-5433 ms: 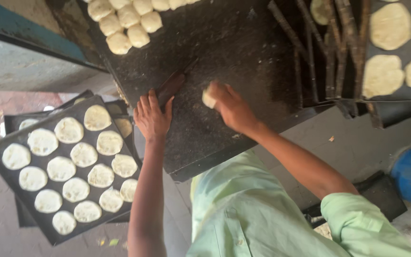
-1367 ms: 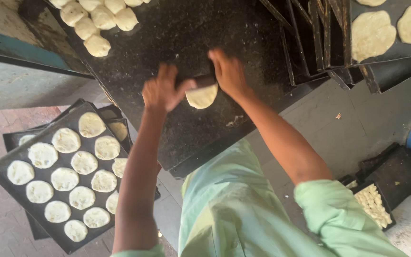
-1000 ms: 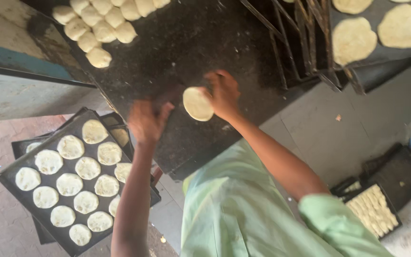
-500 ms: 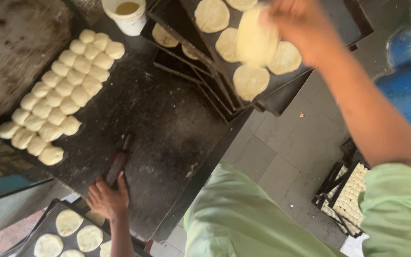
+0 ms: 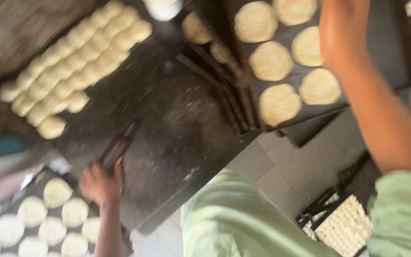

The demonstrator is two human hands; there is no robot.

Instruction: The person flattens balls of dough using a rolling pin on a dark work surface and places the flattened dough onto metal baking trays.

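No packages, labels, signs or screens show anywhere around the dark worktop (image 5: pixel 177 123). What lies on it and beside it is unwrapped and unmarked; nothing near it carries a wrapper, tag, printed panel or display. The frame is motion-blurred, so very small markings could not be made out.

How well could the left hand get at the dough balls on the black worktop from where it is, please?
Probably yes. The left hand rests at the worktop's near edge on a dark tool, and only bare surface lies between it and the dough balls; it must first let go.
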